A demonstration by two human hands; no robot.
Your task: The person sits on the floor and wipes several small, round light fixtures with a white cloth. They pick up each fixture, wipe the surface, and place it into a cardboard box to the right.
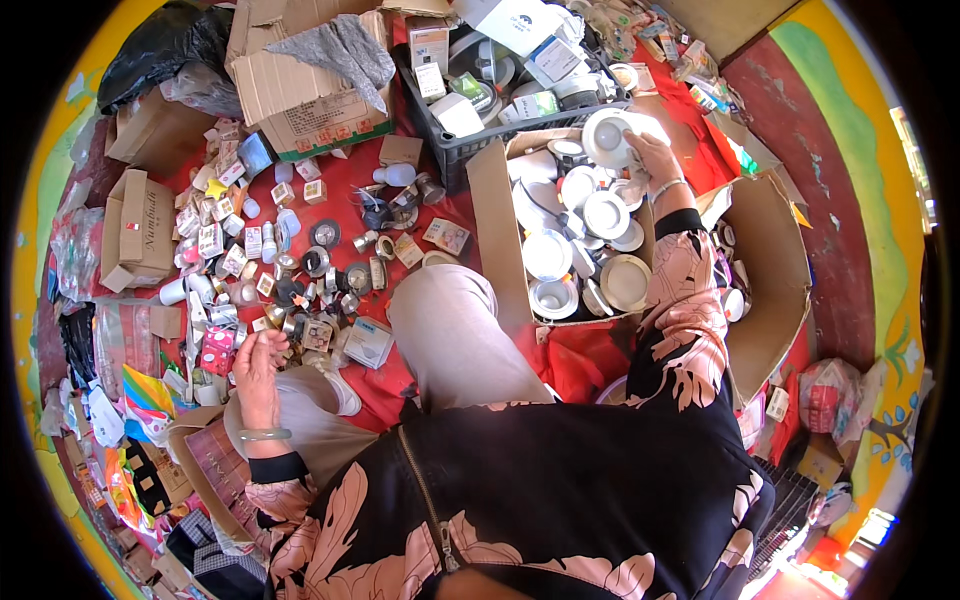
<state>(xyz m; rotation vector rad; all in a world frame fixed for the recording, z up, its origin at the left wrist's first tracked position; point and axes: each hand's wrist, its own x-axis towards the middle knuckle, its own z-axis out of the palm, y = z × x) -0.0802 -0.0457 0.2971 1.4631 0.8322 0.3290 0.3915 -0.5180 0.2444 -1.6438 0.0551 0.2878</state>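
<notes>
My right hand (656, 158) grips a round white downlight (606, 138) by its rim, above the far right part of an open cardboard box (492, 215). The box holds several more white downlights, among them one with a wide rim (626, 283) and another beside it (547, 255). My left hand (258, 375) hangs over my left knee, its fingers loosely stretched, with nothing visible in them. Closest to it are a pink patterned package (217, 350) and a spread of small lamps and little boxes (318, 335).
Beyond the downlight box stands a black plastic crate (452, 150) filled with boxed lamps. A large cardboard box (325, 125) is at the far left, a smaller one (138, 230) nearer. At right, another open box (775, 270) touches my sleeve. Red cloth (380, 395) covers the floor.
</notes>
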